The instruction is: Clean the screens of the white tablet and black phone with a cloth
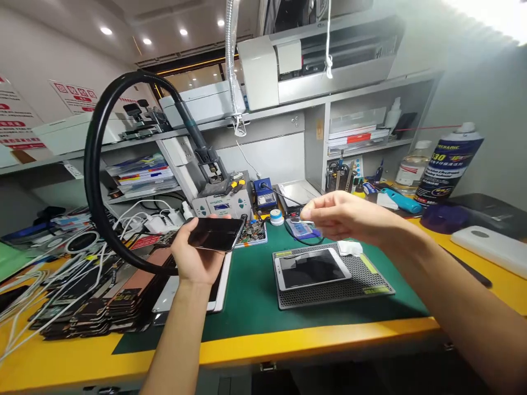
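My left hand (pixel 196 253) is wrapped round the edges of a smartphone (pixel 216 233), its dark screen facing up. Above the green mat (pixel 251 296), the fingertips of my right hand (pixel 335 215) are pinched on a small, thin white piece (pixel 302 221), too small to name. Below that hand a white tablet (pixel 313 267) with a black screen lies on a perforated grey pad (pixel 373 274). A crumpled white tissue (pixel 349 248) rests at the pad's back edge. Another white tablet (pixel 222 282) sits beneath my left hand, partly hidden by it.
Stacked phone parts (pixel 123 302) and tangled white cables (pixel 37 280) crowd the left. A black flexible hose (pixel 93 181) arches there. Behind are a grey repair station (pixel 224 204), a round tin (pixel 276 217) and circuit boards (pixel 252 231). A spray can (pixel 448 164) stands right.
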`<state>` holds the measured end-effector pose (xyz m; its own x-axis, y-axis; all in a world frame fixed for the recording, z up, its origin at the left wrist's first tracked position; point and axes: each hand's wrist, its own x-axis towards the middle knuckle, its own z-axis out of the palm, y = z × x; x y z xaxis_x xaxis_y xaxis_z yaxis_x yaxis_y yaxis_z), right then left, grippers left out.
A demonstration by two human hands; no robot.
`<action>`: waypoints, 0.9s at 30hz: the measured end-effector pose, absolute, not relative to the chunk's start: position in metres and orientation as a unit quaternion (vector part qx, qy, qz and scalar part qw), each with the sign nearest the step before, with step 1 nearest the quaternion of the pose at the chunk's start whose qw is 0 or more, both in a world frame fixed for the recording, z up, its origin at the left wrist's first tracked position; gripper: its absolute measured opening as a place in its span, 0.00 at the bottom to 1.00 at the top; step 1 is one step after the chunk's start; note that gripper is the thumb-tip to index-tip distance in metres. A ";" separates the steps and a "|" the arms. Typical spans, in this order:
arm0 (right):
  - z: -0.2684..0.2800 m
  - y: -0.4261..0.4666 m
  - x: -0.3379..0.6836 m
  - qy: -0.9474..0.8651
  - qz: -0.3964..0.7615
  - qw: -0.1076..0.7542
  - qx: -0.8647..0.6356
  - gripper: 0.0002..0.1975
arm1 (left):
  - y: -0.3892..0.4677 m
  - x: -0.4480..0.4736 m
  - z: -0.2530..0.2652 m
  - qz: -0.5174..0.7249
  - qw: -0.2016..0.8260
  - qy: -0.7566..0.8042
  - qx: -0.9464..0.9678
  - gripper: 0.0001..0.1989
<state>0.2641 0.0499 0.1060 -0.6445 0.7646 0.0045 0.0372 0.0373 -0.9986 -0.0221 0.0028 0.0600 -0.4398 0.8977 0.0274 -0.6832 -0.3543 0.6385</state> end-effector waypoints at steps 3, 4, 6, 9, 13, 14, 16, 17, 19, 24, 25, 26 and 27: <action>0.113 0.050 0.245 -0.686 0.612 0.241 -0.309 0.13 | 0.000 -0.023 0.061 0.802 0.498 0.267 0.195 0.06; 0.114 0.050 0.239 -0.697 0.605 0.225 -0.313 0.13 | 0.000 -0.023 0.061 0.802 0.500 0.262 0.195 0.06; 0.115 0.049 0.224 -0.716 0.589 0.195 -0.320 0.13 | -0.001 -0.025 0.061 0.802 0.505 0.254 0.194 0.06; 0.110 0.049 0.198 -0.743 0.564 0.148 -0.331 0.12 | 0.000 -0.029 0.060 0.803 0.510 0.241 0.193 0.06; 0.087 0.063 0.162 -0.773 0.510 0.059 -0.372 0.09 | 0.003 -0.034 0.058 0.804 0.513 0.230 0.194 0.06; 0.079 0.068 0.154 -0.777 0.494 0.033 -0.388 0.10 | 0.003 -0.035 0.057 0.804 0.513 0.229 0.194 0.05; 0.065 0.080 0.142 -0.781 0.463 -0.016 -0.419 0.15 | 0.005 -0.036 0.055 0.803 0.516 0.228 0.194 0.05; 0.059 0.086 0.137 -0.781 0.447 -0.036 -0.434 0.17 | 0.005 -0.036 0.055 0.801 0.519 0.228 0.194 0.05; 0.050 0.095 0.133 -0.781 0.421 -0.064 -0.456 0.18 | 0.006 -0.035 0.054 0.795 0.526 0.228 0.196 0.06; 0.039 0.104 0.136 -0.783 0.388 -0.092 -0.477 0.18 | 0.003 -0.031 0.056 0.786 0.535 0.234 0.202 0.06; 0.038 0.104 0.138 -0.783 0.385 -0.092 -0.479 0.18 | 0.002 -0.030 0.056 0.786 0.534 0.235 0.203 0.06; 0.038 0.104 0.140 -0.783 0.382 -0.092 -0.482 0.18 | 0.001 -0.029 0.056 0.785 0.534 0.238 0.203 0.06; 0.038 0.104 0.142 -0.783 0.379 -0.092 -0.485 0.18 | 0.001 -0.029 0.057 0.784 0.534 0.240 0.204 0.06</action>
